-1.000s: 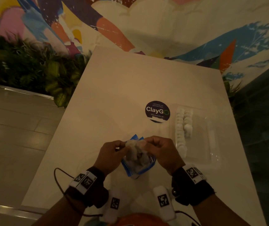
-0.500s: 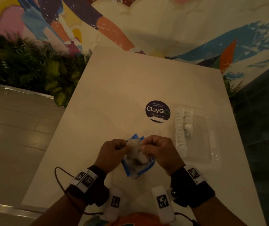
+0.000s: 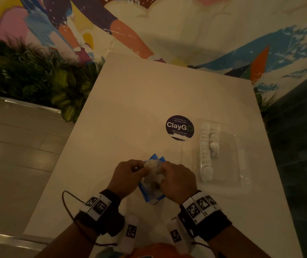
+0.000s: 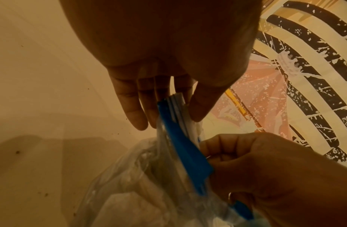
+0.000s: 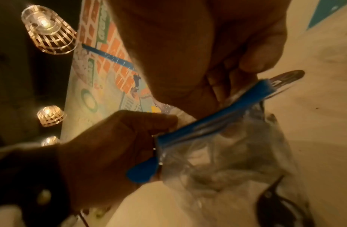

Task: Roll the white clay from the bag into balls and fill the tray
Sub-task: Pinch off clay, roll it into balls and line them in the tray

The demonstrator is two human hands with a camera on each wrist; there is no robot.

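Observation:
A clear zip bag (image 3: 151, 192) with a blue strip (image 4: 186, 145) holds lumps of white clay (image 3: 153, 167) near the table's front edge. My left hand (image 3: 128, 175) pinches one end of the blue strip between thumb and fingers (image 4: 141, 116). My right hand (image 3: 176, 181) grips the strip's other end, as the right wrist view shows (image 5: 240, 81). To the right lies a clear plastic tray (image 3: 242, 164). Two rows of white clay balls (image 3: 206, 151) line its left side.
A round dark ClayGo sticker (image 3: 179, 128) sits on the white table (image 3: 149, 101) left of the tray. Green plants (image 3: 37, 77) stand off the table's left edge, with a painted wall behind. A tiled floor drops away on the left.
My two hands have drawn closer together at the top of the bag, narrowing its mouth. The tray and its balls have not moved.

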